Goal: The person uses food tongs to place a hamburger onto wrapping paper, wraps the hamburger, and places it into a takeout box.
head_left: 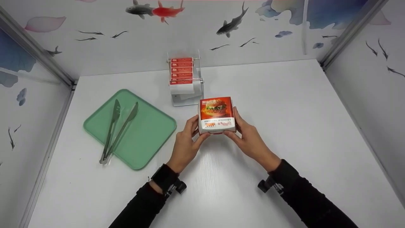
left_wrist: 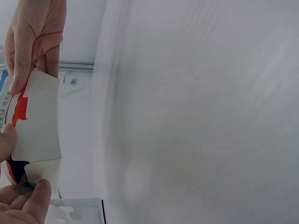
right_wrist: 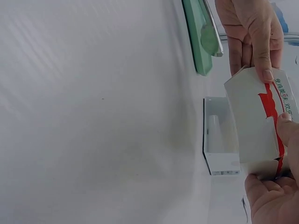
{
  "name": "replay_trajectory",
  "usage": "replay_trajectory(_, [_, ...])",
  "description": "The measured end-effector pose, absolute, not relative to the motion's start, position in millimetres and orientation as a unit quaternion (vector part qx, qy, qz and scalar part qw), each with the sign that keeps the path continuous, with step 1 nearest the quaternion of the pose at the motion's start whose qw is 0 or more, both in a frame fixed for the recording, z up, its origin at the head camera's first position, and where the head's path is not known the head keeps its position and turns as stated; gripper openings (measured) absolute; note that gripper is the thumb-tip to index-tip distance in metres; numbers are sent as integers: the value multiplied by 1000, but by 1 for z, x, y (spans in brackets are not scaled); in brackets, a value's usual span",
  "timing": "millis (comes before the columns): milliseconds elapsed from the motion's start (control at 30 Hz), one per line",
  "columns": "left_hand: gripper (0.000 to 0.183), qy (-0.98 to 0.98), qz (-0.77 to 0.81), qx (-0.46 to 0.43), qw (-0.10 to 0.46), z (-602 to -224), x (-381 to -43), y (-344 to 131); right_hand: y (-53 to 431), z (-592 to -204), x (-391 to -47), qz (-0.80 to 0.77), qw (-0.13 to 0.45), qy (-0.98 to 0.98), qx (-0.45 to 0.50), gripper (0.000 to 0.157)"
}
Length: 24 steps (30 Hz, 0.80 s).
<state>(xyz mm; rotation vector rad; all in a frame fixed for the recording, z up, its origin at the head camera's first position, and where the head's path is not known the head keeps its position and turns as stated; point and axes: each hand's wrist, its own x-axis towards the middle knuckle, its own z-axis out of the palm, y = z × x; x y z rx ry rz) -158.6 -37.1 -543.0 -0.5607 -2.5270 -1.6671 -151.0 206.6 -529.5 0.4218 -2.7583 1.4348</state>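
Note:
Between both hands is a small burger box [head_left: 216, 115], its lid printed red with a burger picture and its lower part white. My left hand [head_left: 186, 144] grips the box's left side, thumb at the front edge. From the right, my right hand [head_left: 253, 142] holds it the same way, its thumb also at the front edge. In the left wrist view the white side of the box [left_wrist: 39, 119] faces the camera, with a red tab near the lid seam. The right wrist view shows the box [right_wrist: 254, 119] held up over the table, fingers at both ends.
A green tray [head_left: 148, 136] lies on the left with metal tongs [head_left: 110, 136] across it, their hinged end past the tray's edge. Behind the box stands a label dispenser [head_left: 186, 95] with a roll of red labels [head_left: 181, 70]. Printed panels [head_left: 196, 38] enclose the white table [head_left: 300, 104].

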Motion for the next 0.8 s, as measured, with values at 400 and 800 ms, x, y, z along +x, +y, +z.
replay_trajectory(400, [57, -821, -553, -140, -20, -560, -163, -40, 209, -554, -157, 464, -62, -878, 101, 94])
replay_trajectory(800, [61, -840, -529, -116, -16, -568, -166, -40, 211, -567, -156, 432, -69, -894, 95, 94])
